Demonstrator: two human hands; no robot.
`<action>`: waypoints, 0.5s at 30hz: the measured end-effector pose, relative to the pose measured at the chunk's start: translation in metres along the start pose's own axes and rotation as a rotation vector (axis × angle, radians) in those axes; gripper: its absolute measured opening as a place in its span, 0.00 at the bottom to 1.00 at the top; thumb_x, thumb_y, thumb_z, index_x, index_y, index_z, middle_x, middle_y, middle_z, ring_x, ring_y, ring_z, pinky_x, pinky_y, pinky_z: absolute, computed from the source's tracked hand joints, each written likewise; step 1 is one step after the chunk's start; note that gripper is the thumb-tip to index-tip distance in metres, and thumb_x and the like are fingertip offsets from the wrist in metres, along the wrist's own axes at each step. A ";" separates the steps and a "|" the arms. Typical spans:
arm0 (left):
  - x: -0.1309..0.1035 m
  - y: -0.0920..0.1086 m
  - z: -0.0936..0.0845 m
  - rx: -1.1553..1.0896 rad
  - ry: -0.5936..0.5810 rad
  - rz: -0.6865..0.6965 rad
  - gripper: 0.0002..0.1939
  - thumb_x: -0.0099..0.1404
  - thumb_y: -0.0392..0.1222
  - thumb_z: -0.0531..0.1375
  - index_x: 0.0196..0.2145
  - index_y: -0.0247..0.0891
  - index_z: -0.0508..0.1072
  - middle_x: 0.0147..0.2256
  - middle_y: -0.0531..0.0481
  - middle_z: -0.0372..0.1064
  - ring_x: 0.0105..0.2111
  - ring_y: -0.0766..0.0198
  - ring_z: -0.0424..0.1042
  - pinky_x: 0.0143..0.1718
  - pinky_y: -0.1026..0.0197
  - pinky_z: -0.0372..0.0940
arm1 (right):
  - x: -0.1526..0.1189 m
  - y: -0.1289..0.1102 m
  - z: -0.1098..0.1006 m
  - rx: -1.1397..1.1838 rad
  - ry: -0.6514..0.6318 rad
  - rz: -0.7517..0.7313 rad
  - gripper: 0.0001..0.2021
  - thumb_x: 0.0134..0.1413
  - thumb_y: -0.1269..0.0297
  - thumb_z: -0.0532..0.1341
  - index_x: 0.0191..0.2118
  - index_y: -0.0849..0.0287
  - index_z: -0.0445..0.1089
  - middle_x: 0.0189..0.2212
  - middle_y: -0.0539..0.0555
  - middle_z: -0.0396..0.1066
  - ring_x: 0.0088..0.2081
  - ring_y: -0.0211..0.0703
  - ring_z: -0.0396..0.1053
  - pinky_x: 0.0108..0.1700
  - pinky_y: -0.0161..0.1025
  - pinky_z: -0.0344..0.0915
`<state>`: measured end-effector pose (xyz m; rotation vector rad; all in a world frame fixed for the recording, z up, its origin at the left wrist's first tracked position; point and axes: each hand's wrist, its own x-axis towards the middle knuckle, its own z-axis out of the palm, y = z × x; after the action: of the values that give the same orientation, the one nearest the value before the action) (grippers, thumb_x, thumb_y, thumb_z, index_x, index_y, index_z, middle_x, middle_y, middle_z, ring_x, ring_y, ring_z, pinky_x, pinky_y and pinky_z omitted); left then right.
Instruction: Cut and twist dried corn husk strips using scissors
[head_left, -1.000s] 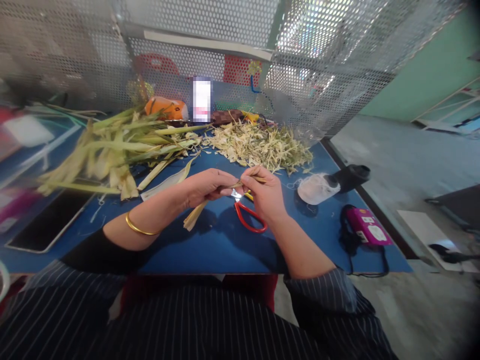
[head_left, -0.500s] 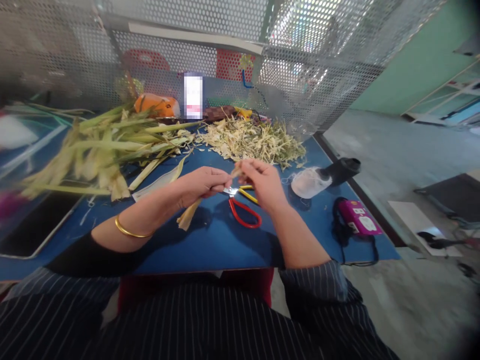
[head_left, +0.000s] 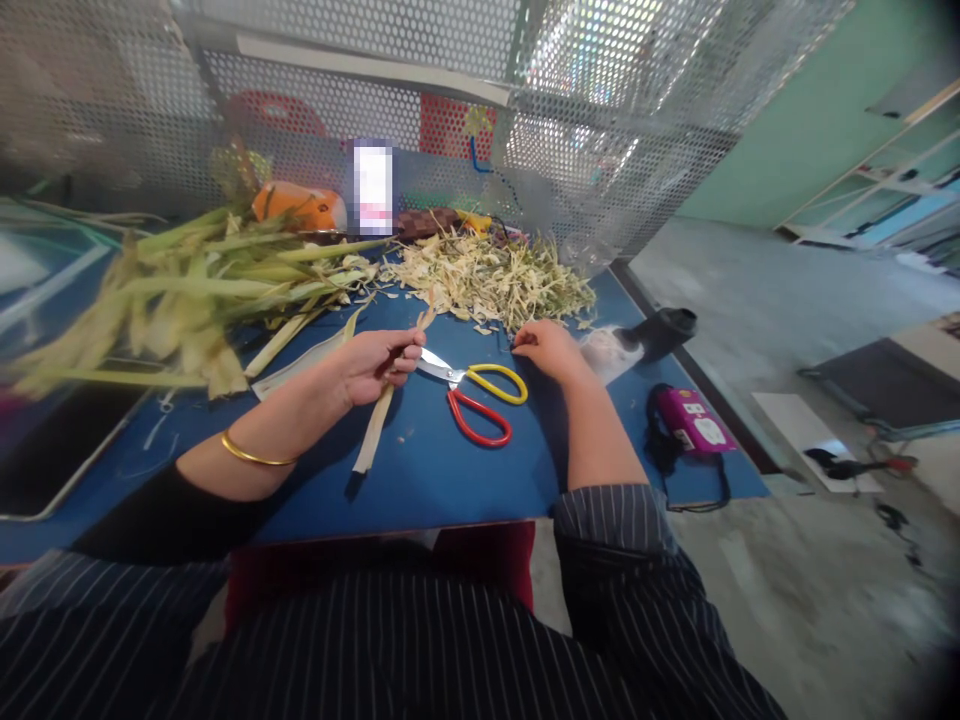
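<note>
A pale dried leaf strip (head_left: 375, 428) is pinched in my left hand (head_left: 379, 366); its lower end hangs toward the table's front and its thin tip sticks up past the fingers. Scissors with one yellow and one red handle (head_left: 478, 428) lie on the blue table between my hands, blade tips beside my left fingers. My right hand (head_left: 549, 350) is closed near the front of the shredded pile (head_left: 495, 280), thumb and index together; what they pinch is too small to name. Long green leaves and stalks (head_left: 202, 300) lie at the left.
White thread spool (head_left: 611, 350) and a black cylinder (head_left: 664, 338) lie right of my right hand. A purple box (head_left: 694, 422) with a black strap is near the right edge. An orange package (head_left: 300, 206) and a bright phone (head_left: 373, 188) stand at the back, before perforated metal mesh (head_left: 360, 110).
My right hand has moved right, away from the strip and my left hand. My left hand has shifted slightly left with the strip. The scissors now show more fully.
</note>
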<state>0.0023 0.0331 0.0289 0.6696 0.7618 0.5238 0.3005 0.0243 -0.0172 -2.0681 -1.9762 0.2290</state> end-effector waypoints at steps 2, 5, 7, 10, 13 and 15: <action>-0.002 0.000 0.000 0.005 -0.022 0.010 0.11 0.68 0.35 0.52 0.26 0.34 0.62 0.19 0.59 0.46 0.12 0.78 0.47 0.11 0.73 0.40 | 0.001 0.001 0.003 -0.004 -0.004 -0.008 0.03 0.49 0.66 0.63 0.30 0.58 0.72 0.34 0.53 0.69 0.34 0.40 0.65 0.36 0.35 0.58; -0.005 -0.001 0.000 0.022 -0.025 0.016 0.11 0.67 0.33 0.52 0.26 0.34 0.62 0.19 0.60 0.45 0.13 0.78 0.47 0.11 0.73 0.40 | 0.000 0.001 0.005 -0.011 -0.005 -0.014 0.04 0.51 0.66 0.61 0.28 0.59 0.70 0.37 0.55 0.69 0.35 0.41 0.65 0.36 0.35 0.57; -0.006 -0.001 -0.002 0.027 -0.017 0.021 0.10 0.67 0.33 0.52 0.26 0.34 0.62 0.19 0.60 0.45 0.13 0.78 0.47 0.11 0.73 0.40 | -0.003 0.000 0.003 -0.005 0.001 -0.005 0.04 0.52 0.66 0.60 0.29 0.59 0.68 0.37 0.56 0.69 0.34 0.41 0.65 0.34 0.36 0.56; -0.004 -0.003 -0.007 0.024 -0.013 0.027 0.10 0.66 0.33 0.52 0.26 0.34 0.62 0.19 0.60 0.46 0.13 0.78 0.46 0.11 0.72 0.39 | -0.007 -0.004 -0.002 0.035 -0.005 0.008 0.06 0.58 0.64 0.54 0.32 0.58 0.66 0.30 0.53 0.71 0.29 0.40 0.66 0.32 0.35 0.56; -0.001 -0.005 -0.010 0.041 -0.012 0.025 0.10 0.66 0.33 0.52 0.26 0.34 0.62 0.19 0.60 0.45 0.13 0.78 0.46 0.11 0.72 0.40 | -0.012 -0.013 -0.010 0.123 0.024 0.004 0.07 0.60 0.64 0.50 0.34 0.56 0.63 0.25 0.50 0.70 0.25 0.39 0.65 0.31 0.35 0.56; 0.001 -0.006 -0.010 0.068 -0.001 0.030 0.10 0.66 0.34 0.52 0.26 0.34 0.62 0.19 0.60 0.46 0.13 0.78 0.47 0.11 0.72 0.40 | -0.017 -0.025 -0.014 0.166 0.095 -0.018 0.05 0.58 0.64 0.52 0.34 0.56 0.62 0.25 0.50 0.70 0.26 0.40 0.65 0.31 0.35 0.56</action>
<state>-0.0036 0.0328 0.0186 0.7460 0.7720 0.5268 0.2802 0.0075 0.0020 -1.9207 -1.8534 0.2755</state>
